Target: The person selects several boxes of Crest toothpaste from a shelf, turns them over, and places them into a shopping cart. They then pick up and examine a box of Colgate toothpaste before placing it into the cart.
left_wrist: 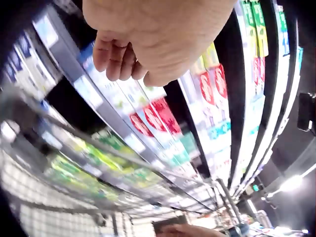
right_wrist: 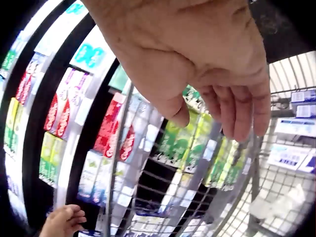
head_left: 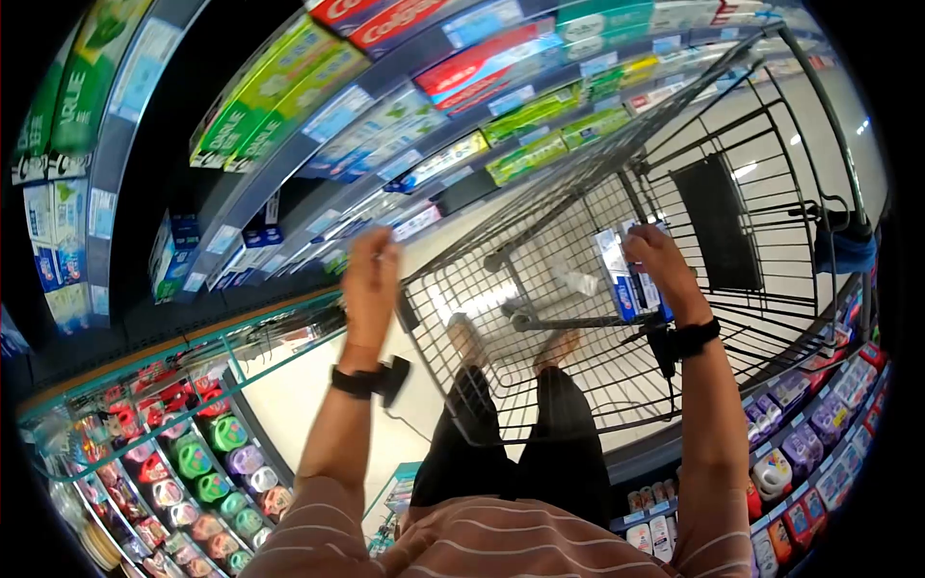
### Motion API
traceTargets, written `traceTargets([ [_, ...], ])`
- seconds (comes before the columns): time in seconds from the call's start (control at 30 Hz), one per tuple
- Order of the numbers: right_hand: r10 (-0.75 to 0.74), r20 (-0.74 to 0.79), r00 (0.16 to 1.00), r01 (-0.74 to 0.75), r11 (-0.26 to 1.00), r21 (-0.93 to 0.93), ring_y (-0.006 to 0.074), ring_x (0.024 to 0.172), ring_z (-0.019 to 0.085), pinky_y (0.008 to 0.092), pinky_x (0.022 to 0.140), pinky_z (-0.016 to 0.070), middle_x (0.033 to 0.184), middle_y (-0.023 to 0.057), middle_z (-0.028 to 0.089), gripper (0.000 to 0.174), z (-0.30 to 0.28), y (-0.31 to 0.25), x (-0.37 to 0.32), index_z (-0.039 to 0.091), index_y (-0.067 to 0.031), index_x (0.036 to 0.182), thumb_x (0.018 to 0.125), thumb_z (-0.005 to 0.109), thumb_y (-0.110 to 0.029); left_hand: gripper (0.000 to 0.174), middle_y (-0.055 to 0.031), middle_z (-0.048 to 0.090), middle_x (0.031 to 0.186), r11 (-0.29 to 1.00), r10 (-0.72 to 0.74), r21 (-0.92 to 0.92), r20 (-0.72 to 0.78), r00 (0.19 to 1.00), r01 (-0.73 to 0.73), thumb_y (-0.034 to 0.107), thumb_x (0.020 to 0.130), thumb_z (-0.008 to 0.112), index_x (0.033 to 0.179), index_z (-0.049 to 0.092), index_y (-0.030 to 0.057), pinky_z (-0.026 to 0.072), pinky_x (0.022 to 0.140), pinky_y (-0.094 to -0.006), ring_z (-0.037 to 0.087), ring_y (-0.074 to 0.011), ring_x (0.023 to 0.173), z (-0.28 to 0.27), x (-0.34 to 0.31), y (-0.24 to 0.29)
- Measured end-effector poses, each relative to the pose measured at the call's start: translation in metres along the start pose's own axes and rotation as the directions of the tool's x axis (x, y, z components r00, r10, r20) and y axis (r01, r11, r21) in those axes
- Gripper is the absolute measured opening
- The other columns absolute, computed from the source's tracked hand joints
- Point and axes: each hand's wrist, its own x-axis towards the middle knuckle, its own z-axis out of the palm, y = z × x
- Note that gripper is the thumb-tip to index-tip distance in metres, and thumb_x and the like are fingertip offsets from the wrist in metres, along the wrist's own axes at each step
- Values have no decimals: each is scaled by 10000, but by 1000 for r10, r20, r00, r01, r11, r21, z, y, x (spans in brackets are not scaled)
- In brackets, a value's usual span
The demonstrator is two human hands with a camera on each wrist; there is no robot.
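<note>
My left hand (head_left: 371, 289) hangs between the toothpaste shelf and the cart's near edge. Its fingers are loosely bent with nothing in them, as the left wrist view also shows. The right hand (head_left: 667, 270) is over the wire shopping cart (head_left: 716, 222), fingers relaxed and empty in the right wrist view. Several white and blue boxes (right_wrist: 289, 155) lie in the cart, close by the right hand; in the head view, the hand partly covers these boxes (head_left: 621, 275). A crumpled white piece (head_left: 575, 279) shows beside them.
Shelves ahead and left carry green toothpaste boxes (head_left: 260, 106) and red ones (head_left: 482, 72). Bottles with coloured caps (head_left: 193, 458) fill a rack at lower left, behind a glass-edged shelf. Purple packs (head_left: 805, 453) line the shelf at right. The person's feet show through the cart's mesh.
</note>
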Motion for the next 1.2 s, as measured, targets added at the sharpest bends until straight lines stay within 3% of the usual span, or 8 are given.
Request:
traceTargets([
  [0.1,-12,75,997,2,990,139,150,972,647,296,857,499,1027,59,684,400,46,-30,-31,591,9,1244,997,592,-306,231,-125,671,1043,977,-1,208,-232,973,51,90,967,631,1189,623,29,531,730,-369,658,-234,801,-68,35,-71],
  [0.17,-43,109,993,21,979,204,143,957,636,293,867,495,1027,61,681,370,76,-47,-49,588,1,1231,1000,595,-287,230,-176,675,1037,710,479,669,-227,848,-222,100,946,630,1145,610,-14,529,775,-480,667,-352,815,-95,76,-122],
  [0.33,-47,160,986,-3,956,294,164,1009,654,303,937,500,1040,86,685,388,141,-69,-88,564,7,1259,1008,613,-285,338,-247,665,1133,370,147,929,-23,989,-33,258,960,560,1167,650,6,501,911,-518,626,-426,1077,-118,154,-212],
  [0.8,54,202,978,-133,907,399,152,996,647,288,915,515,1049,63,670,290,207,-63,-106,577,-1,1231,1024,588,-204,670,-179,446,1543,811,-135,574,-2,991,111,571,999,434,1433,524,68,285,1183,-458,395,-363,1427,-133,204,-260],
  [0.93,55,214,975,-144,892,429,152,991,649,286,900,517,1045,64,677,293,202,-75,-107,584,-9,1229,1021,593,-215,548,-109,674,1156,956,-271,93,-74,960,278,494,970,577,1253,629,28,485,884,-418,633,-290,1011,-128,165,-217],
  [0.97,50,212,976,-139,892,430,151,989,650,287,893,518,1042,64,679,297,201,-76,-108,586,-11,1228,1018,597,-220,513,-64,689,1046,806,-543,-263,29,839,531,470,960,614,1214,645,25,502,794,-377,646,-229,899,-128,128,-177],
  [1.03,22,222,975,-118,894,431,152,992,654,293,890,520,1046,67,689,314,198,-78,-108,591,-19,1235,1017,603,-244,355,-26,679,1104,650,-534,-547,166,829,528,359,972,656,1145,677,49,508,805,-307,639,-126,962,-130,80,-129],
  [1.2,-54,278,959,-73,900,429,131,929,640,273,818,522,1025,55,687,336,196,-73,-109,575,-23,1264,995,600,-223,392,-42,660,1120,594,-561,-549,241,792,588,311,980,651,1229,618,10,477,873,-274,604,-110,990,-121,-40,-61],
])
